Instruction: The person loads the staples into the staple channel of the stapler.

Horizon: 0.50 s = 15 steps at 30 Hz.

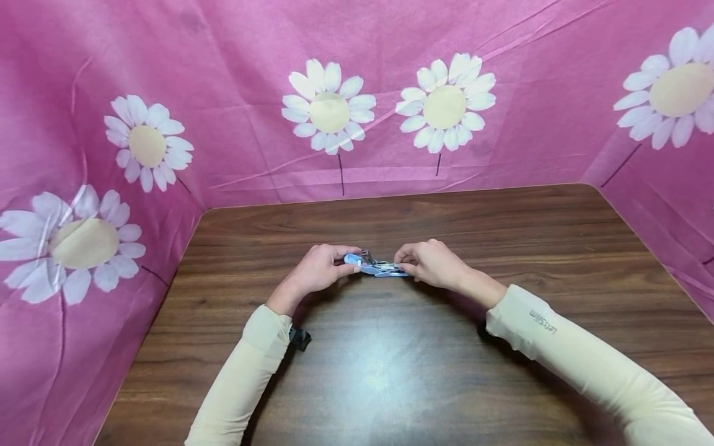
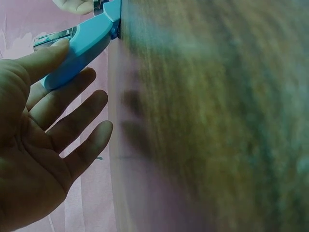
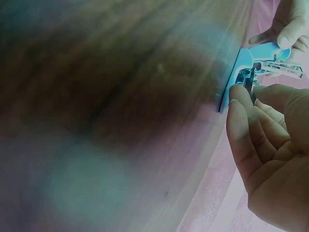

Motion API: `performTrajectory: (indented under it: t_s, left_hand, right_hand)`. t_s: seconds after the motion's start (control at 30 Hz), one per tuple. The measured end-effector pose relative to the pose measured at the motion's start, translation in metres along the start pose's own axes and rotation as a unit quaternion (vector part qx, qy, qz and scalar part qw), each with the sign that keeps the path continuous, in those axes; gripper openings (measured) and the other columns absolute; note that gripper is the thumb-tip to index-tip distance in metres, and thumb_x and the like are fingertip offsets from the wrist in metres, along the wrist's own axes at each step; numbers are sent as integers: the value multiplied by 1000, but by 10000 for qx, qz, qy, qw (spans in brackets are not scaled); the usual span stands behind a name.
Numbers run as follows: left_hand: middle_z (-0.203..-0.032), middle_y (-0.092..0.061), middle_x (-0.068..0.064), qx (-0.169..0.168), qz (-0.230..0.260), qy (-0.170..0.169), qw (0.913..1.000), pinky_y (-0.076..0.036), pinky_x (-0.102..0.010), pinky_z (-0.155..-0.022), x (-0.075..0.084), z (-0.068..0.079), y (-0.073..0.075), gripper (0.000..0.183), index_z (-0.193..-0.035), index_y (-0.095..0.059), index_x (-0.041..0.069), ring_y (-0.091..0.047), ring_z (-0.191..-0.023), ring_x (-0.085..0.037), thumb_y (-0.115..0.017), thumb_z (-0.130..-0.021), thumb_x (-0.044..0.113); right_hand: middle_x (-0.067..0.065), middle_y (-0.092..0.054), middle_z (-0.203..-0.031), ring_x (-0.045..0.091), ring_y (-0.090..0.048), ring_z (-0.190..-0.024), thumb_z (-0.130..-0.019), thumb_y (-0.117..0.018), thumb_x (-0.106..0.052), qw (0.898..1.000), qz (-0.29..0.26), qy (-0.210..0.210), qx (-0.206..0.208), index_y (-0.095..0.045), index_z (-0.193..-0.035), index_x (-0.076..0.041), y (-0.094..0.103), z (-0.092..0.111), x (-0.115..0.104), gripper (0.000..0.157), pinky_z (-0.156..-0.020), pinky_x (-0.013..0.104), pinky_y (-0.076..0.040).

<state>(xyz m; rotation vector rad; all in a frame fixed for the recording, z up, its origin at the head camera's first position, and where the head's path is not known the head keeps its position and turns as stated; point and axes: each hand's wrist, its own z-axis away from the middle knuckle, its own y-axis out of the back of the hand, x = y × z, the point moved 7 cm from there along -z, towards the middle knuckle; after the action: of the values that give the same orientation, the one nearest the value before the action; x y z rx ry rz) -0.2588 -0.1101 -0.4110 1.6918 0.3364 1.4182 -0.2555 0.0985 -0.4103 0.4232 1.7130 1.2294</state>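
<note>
A light blue stapler [image 1: 366, 269] lies spread open over the table, its metal inner parts [image 1: 385, 266] exposed. My left hand [image 1: 320, 267] grips its rounded blue end, thumb on one side and forefinger on the other. The left wrist view shows that hold on the blue stapler body [image 2: 82, 50]; the other fingers are spread and relaxed. At the opposite end my right hand [image 1: 435, 263] pinches a small dark metal piece [image 3: 249, 86] between thumb and fingertips. Whether this piece is loose or fixed to the stapler I cannot tell, as the fingers partly hide it.
The brown wood-grain table [image 1: 379, 371] extends all round the hands. A pink cloth [image 1: 240, 124] with white daisies hangs behind and along both sides of it. A black strap piece [image 1: 300, 339] shows at the left wrist.
</note>
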Motion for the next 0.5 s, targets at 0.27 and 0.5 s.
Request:
performTrajectory:
  t_s: [0.27, 0.5]
  left_hand:
    - [-109, -75, 5, 57, -63, -37, 10000, -45, -25, -72, 2, 0, 0, 39, -130, -71, 21, -55, -77, -11, -74, -94, 33]
    - [-113, -75, 4, 101, -107, -78, 9999, -47, -27, -78, 2, 0, 0, 38, -129, -72, 20, -57, -84, -12, -74, -93, 33]
  right_hand:
    - [-8, -76, -78, -4, -58, -54, -97, -69, -21, 9998, 172, 131, 44, -73, -102, -17, 1, 0, -3, 8, -74, 35, -55]
    - [-9, -73, -74, 2, -56, -60, -94, -72, -20, 9980, 435, 368, 274, -73, -99, -17, 3, 2, -7, 6, -68, 35, -52]
